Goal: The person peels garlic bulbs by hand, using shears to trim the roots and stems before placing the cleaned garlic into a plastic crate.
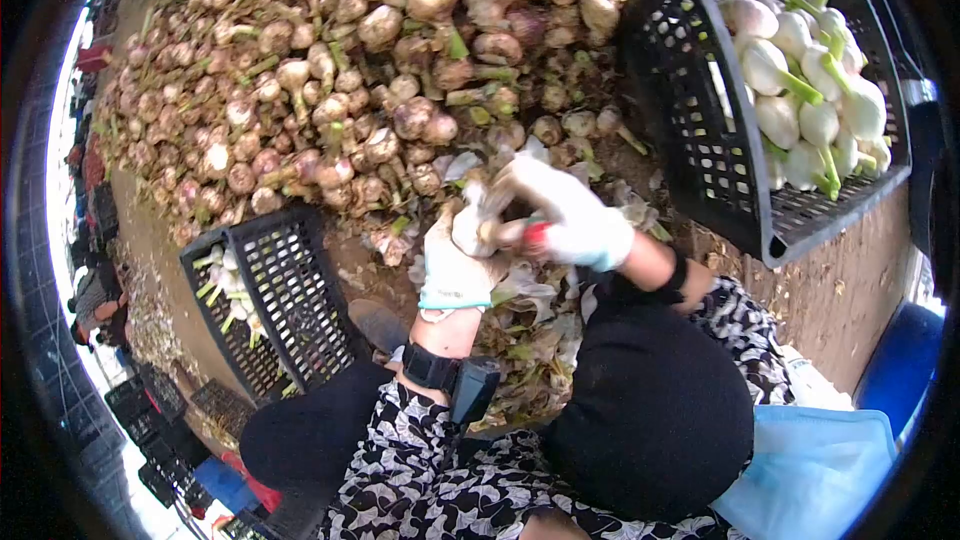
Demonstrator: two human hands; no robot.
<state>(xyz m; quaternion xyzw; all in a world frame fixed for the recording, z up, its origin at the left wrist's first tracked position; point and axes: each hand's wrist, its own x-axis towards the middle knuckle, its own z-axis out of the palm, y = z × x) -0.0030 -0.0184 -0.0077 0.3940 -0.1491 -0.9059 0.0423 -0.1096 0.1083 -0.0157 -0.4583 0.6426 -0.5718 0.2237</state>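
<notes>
In a white glove with a light blue cuff, my left hand [455,265] is closed around a whitish garlic bulb [468,232]. My right hand [575,220], gloved the same way, is closed at the bulb's right side, its fingers reaching over the top. A small red piece [537,237], like the handle of a tool, shows in that hand; any blade is hidden and the fingers are slightly blurred. Beyond both hands lies a large heap of unpeeled, soil-stained garlic [330,110]. Loose papery skins [535,290] litter the ground beneath them.
A black crate [690,130] with clean white garlic bulbs [815,90] stands at the right. Another black crate [290,280], at the left, holds some trimmed garlic. My knees rise close below the hands. A light blue cloth [820,470] is at the lower right.
</notes>
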